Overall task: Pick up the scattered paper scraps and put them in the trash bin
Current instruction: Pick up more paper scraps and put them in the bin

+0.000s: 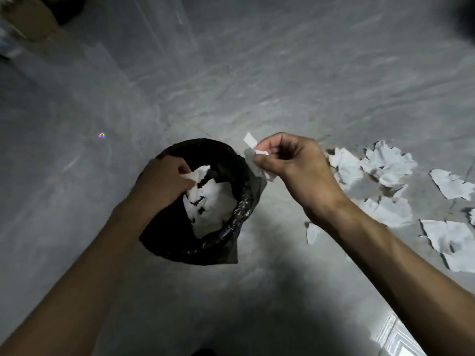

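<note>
A trash bin lined with a black plastic bag (180, 242) stands on the grey floor at centre, with white paper piled inside (213, 209). My left hand (162, 181) reaches over the bin's left rim and pinches a white scrap (200, 173) above the opening. My right hand (290, 163) hovers just right of the bin's rim, fingers closed on a crumpled white scrap (250, 143). Several torn white scraps (385, 163) lie scattered on the floor to the right.
The grey concrete floor (231, 86) spreads around the bin. A brown cardboard shape (30, 19) sits at the far upper left. More scraps (452, 240) lie near the right edge. A small scrap (312, 232) rests beneath my right forearm.
</note>
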